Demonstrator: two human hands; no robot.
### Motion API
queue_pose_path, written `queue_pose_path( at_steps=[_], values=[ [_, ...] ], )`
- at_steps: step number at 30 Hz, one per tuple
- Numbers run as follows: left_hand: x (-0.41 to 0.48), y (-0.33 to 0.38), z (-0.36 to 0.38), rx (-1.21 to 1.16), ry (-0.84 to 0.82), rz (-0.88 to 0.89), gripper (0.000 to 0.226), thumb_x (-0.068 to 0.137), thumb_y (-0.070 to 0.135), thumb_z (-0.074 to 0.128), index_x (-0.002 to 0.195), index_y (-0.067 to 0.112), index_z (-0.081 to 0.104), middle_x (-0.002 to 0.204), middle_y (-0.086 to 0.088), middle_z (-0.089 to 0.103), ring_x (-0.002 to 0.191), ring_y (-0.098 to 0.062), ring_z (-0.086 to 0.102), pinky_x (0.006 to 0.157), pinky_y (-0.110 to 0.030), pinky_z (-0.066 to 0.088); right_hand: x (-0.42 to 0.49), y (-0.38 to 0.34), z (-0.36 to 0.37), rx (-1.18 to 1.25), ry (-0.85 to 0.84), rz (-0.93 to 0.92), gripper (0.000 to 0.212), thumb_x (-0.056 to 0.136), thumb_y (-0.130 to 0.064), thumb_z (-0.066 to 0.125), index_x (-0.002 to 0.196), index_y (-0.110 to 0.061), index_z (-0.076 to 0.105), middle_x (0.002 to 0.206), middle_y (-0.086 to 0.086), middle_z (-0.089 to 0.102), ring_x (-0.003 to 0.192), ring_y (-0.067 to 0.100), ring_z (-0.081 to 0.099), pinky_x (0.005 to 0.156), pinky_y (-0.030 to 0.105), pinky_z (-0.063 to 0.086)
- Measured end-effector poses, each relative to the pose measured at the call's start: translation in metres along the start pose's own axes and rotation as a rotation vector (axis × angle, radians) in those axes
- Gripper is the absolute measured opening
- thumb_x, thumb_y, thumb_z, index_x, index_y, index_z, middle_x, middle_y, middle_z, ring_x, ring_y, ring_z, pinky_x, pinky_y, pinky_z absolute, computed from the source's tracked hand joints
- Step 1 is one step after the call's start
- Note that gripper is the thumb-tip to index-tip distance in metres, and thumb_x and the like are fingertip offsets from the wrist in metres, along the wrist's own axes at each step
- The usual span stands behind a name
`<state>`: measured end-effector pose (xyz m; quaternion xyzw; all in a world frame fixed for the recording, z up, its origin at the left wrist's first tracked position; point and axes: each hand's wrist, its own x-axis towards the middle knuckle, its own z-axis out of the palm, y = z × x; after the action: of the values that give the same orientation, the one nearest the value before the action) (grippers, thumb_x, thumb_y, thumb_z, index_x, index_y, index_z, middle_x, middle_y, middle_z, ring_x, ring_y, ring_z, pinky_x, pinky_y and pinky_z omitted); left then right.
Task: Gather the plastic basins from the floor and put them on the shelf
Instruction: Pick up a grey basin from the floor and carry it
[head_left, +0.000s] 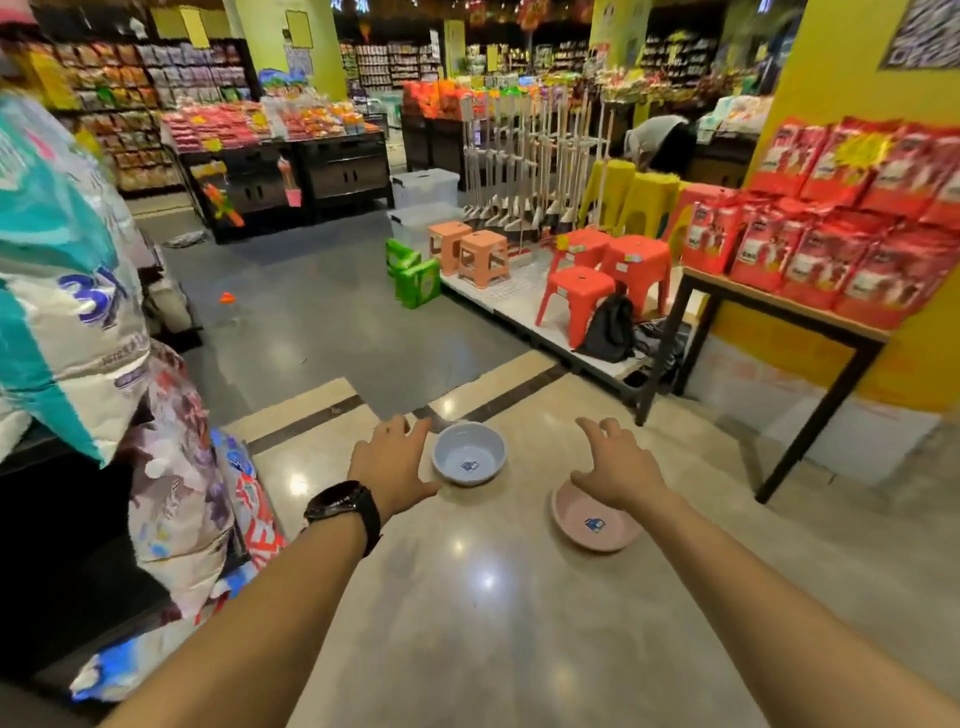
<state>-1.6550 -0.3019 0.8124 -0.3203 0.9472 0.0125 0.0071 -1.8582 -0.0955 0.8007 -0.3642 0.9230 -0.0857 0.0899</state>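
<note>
Both hands reached down toward two plastic basins on the shop floor, nothing yet gripped.

The left hand (393, 464), a watch (343, 506) on its wrist, hung with fingers spread and empty just beside the blue basin (469, 453), seemingly lined up to catch its near rim. The right hand (618, 465), fingers likewise splayed and holding nothing, hovered over the far edge of the pink basin (595, 517); whether it touched the rim was hard to tell from this angle. Both basins sat upright and apart on the polished floor (467, 623), so each hand could take one. The likely target was the black-framed shelf (779, 301) to the right, stacked with red packets (831, 228).
</note>
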Motion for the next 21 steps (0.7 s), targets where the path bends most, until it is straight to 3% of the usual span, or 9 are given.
queue_pose_path(
  at_steps=[9,21],
  values=[
    [0.129,-0.003,0.016,0.03,-0.024,0.124,0.084,0.083,0.058,0.068,0.151,0.028,0.029,0.14,-0.006,0.044,0.126,-0.026,0.048,0.093,-0.04,0.049,0.1,0.027,0.005,-0.005,-0.023,0.152,0.082,0.085,-0.042,0.064,0.152,-0.03,0.019,0.152,0.008,0.027,0.135,0.03,0.036,0.101,0.046,0.043],
    [0.343,-0.063,0.027,0.028,-0.037,-0.02,0.083,0.083,0.057,0.07,0.15,0.03,0.031,0.139,-0.006,0.046,0.124,-0.027,0.05,0.093,-0.042,0.052,0.364,-0.023,0.029,0.025,-0.101,-0.013,0.083,0.084,-0.043,0.066,0.152,-0.029,0.02,0.153,0.009,0.026,0.136,0.029,0.033,0.101,0.046,0.043]
  ],
)
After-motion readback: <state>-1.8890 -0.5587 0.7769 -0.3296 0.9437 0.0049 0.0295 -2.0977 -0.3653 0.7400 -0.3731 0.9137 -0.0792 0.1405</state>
